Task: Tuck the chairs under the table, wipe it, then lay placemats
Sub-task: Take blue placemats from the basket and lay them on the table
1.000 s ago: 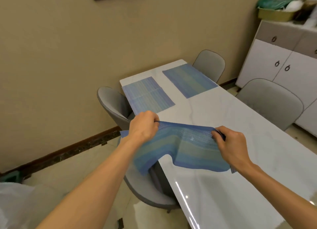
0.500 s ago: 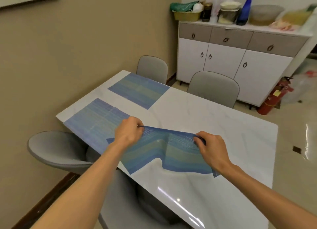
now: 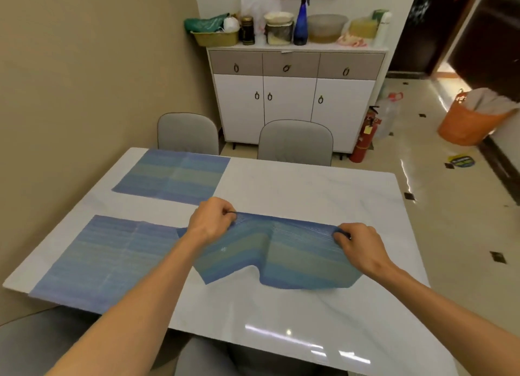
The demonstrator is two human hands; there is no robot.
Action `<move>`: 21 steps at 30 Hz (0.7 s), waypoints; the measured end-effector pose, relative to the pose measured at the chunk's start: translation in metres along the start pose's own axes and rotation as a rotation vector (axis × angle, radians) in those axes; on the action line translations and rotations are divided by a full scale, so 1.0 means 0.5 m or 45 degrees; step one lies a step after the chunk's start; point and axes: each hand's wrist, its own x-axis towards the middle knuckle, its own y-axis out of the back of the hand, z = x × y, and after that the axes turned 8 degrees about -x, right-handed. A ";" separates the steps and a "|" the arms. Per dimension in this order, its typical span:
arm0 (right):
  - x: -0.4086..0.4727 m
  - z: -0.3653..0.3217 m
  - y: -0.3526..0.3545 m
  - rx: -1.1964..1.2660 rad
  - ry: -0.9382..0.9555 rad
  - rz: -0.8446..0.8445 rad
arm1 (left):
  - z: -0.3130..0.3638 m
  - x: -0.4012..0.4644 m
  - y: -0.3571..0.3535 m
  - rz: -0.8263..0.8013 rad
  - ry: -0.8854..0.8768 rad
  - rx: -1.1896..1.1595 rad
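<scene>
We are in a home dining room: a white marble desk with placemats, grey chairs tucked in, and a sideboard crowded with jars, bowl and basket.

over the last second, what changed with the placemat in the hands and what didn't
The held placemat was carried from the table's edge inward over the table. Left hand and right hand kept pinching its far edge; the middle still sags. The two laid placemats stayed flat.

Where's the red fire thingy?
In the head view, the red fire extinguisher stands on the floor at the right end of the white cabinet, past the table's far edge.
</scene>
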 end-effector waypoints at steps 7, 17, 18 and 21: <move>0.025 -0.013 0.058 -0.080 0.065 0.360 | 0.042 0.049 0.025 0.114 -0.286 -0.117; -0.117 0.061 -0.158 -0.419 0.131 0.116 | -0.180 -0.032 -0.151 -0.008 -0.420 0.156; -0.136 0.070 -0.190 -0.458 0.096 0.023 | -0.205 -0.046 -0.176 -0.048 -0.410 0.208; -0.180 0.081 -0.246 -0.517 0.055 -0.149 | -0.252 -0.085 -0.233 -0.216 -0.448 0.380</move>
